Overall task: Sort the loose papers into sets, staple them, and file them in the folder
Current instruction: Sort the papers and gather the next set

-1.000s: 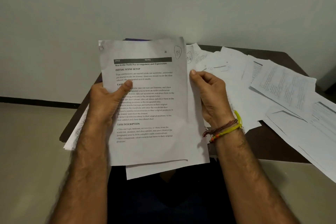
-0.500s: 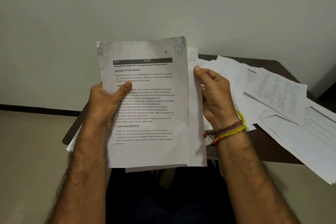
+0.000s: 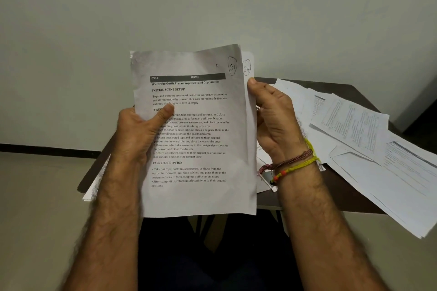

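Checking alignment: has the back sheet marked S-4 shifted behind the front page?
Yes. The S-4 sheet slid left and up, its bottom edge now hidden behind the S-1 page.

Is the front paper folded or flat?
Flat. The front paper shows its whole printed page, uncreased, held by the left hand and right hand.

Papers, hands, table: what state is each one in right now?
Front sheet: held upright, marked S-1, printed side facing the camera.
Back sheet: behind it, marked S-4, only its right edge showing.
Left hand: thumb pressed on the front sheet.
Right hand: gripping the sheets' right edge.
Loose papers: spread overlapping on the table.
Table: dark, mostly covered.
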